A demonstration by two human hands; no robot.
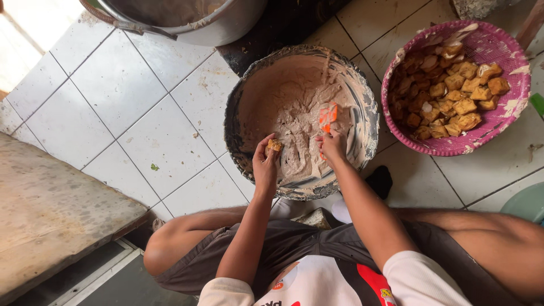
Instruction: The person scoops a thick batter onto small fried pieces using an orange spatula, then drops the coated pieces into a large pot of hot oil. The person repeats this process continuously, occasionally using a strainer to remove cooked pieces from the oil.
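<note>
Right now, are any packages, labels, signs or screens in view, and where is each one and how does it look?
No packages, signs or screens.
Shirt print: bottom edge, on the person's white shirt; red and black shapes, small yellow patch.
Orange scraper: in the grey batter bowl, above the right hand; rectangular, with white marks, too small to tell.

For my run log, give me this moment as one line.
left hand: holds fried tofu piece | right hand: holds orange scraper | both over paste bowl | pink basket: tofu
</note>
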